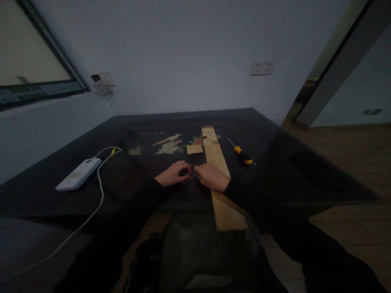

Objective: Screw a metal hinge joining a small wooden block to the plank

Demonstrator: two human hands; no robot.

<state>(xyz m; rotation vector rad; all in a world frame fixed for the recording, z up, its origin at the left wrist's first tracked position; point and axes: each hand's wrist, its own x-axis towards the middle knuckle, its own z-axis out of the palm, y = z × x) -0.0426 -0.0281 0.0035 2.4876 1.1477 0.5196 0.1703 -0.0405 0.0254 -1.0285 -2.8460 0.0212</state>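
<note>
My left hand is low over the dark table, its thumb and fingers curled together. A small shiny metal piece shows at its fingertips, too small to name. Close by on the right, my right hand has its fingers drawn together, with a thin bright sliver at their tips. Its wrist lies across a long wooden board, which runs from mid-table over the near edge. Just beyond my hands rests a small square wood piece, left of the board.
A yellow and black screwdriver lies right of the board, beside tiny metal bits. On the left, a white power bank trails a white cable off the near edge. The black table meets a wall behind.
</note>
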